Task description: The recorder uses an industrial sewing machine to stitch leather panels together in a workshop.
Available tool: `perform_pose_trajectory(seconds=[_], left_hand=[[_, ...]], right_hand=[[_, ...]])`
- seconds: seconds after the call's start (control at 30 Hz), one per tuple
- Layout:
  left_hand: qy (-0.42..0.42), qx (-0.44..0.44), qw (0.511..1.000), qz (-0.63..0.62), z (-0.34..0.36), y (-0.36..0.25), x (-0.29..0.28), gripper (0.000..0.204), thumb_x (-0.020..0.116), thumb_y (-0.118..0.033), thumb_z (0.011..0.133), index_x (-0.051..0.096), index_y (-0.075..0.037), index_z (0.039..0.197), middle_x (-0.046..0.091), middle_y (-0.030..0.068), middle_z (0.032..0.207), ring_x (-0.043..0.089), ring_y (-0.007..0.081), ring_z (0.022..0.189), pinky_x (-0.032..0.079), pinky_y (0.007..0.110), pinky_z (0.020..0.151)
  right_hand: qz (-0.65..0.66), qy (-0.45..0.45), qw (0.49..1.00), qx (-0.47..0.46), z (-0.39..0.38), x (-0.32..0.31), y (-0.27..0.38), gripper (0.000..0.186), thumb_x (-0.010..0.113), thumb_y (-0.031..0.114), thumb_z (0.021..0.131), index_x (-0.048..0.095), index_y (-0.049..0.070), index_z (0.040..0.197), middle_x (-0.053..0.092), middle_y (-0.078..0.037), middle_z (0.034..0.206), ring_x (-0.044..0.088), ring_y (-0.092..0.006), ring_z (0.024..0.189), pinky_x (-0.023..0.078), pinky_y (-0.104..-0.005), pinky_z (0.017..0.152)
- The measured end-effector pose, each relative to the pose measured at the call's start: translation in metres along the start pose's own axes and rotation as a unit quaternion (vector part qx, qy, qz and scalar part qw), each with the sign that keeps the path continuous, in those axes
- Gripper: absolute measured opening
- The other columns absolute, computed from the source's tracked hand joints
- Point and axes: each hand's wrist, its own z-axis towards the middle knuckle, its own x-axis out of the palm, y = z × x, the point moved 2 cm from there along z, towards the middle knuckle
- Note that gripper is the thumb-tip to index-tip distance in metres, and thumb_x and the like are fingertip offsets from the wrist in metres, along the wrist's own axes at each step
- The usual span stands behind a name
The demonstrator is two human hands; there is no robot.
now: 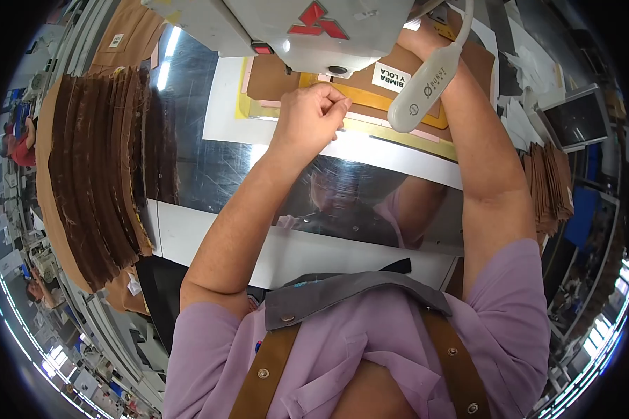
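My left hand point(311, 115) is closed, thumb against curled fingers, over the near edge of a brown panel point(269, 73). Whatever those fingers may hold is too small or hidden to make out. The panel lies in a yellow-edged flat frame point(437, 144) under a white machine head point(258, 21). A mustard-yellow strip point(367, 97) and a white printed label point(390, 77) lie on the panel. At its far right, my right hand point(423, 42) reaches in beside the machine head. A white lamp point(426, 87) on a bendable stem hangs in front of that arm, and the right fingers are mostly hidden.
Thick stacks of dark brown pieces point(91, 174) stand at the left of the shiny metal table point(210, 167). Smaller brown pieces point(546, 185) are stacked at the right, below a dark screen point(575, 119). Other people and machines show along the left rim.
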Motion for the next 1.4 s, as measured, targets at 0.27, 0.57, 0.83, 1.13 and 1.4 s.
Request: perform_pose_trajectory(seconds=[0.27, 0.57, 0.83, 1.13, 1.4], left_hand=[[-0.142, 0.316, 0.827, 0.443, -0.01, 0.006, -0.02, 0.04, 0.071, -0.039, 0.095, 0.072, -0.015, 0.127, 0.07, 0.0062, 0.071, 0.066, 0.022, 0.063, 0.05, 0.037, 0.066], [-0.089, 0.302, 0.798, 0.515, 0.002, 0.006, -0.019, 0.051, 0.069, -0.051, 0.092, 0.07, -0.018, 0.132, 0.07, 0.007, 0.066, 0.064, 0.0195, 0.058, 0.047, 0.036, 0.068], [-0.063, 0.301, 0.804, 0.509, 0.003, 0.007, -0.033, 0.05, 0.07, -0.048, 0.092, 0.069, -0.018, 0.131, 0.066, 0.0066, 0.06, 0.063, 0.0207, 0.055, 0.047, 0.038, 0.07], [-0.055, 0.351, 0.767, 0.535, 0.005, 0.002, -0.04, 0.045, 0.071, -0.046, 0.091, 0.073, -0.009, 0.118, 0.07, 0.0069, 0.064, 0.066, 0.0207, 0.058, 0.048, 0.035, 0.072], [-0.02, 0.362, 0.8, 0.478, 0.01, -0.011, -0.035, 0.018, 0.078, -0.022, 0.082, 0.076, -0.008, 0.092, 0.072, 0.0102, 0.075, 0.068, 0.0311, 0.068, 0.05, 0.042, 0.072]], right_hand=[[-0.036, -0.013, 0.997, 0.074, 0.002, 0.002, 0.016, 0.017, 0.066, 0.019, 0.096, 0.077, 0.013, 0.108, 0.078, -0.01, 0.101, 0.074, -0.0215, 0.095, 0.056, -0.0342, 0.083], [-0.049, -0.012, 0.987, 0.154, 0.002, 0.003, 0.038, 0.02, 0.062, 0.021, 0.097, 0.077, 0.012, 0.105, 0.078, -0.011, 0.097, 0.075, -0.024, 0.092, 0.057, -0.0362, 0.08], [-0.121, -0.073, 0.983, 0.118, -0.001, 0.016, 0.034, 0.021, 0.061, 0.021, 0.095, 0.077, 0.013, 0.105, 0.076, -0.015, 0.098, 0.075, -0.0311, 0.092, 0.058, -0.0404, 0.079], [-0.207, -0.037, 0.963, 0.166, -0.001, 0.031, 0.05, 0.032, 0.07, 0.03, 0.091, 0.073, 0.019, 0.122, 0.075, -0.009, 0.115, 0.07, -0.0308, 0.107, 0.055, -0.04, 0.096], [-0.225, -0.07, 0.964, 0.119, -0.011, 0.039, 0.023, 0.029, 0.059, 0.039, 0.098, 0.075, 0.026, 0.118, 0.075, -0.007, 0.113, 0.07, -0.0269, 0.106, 0.054, -0.0408, 0.093]])
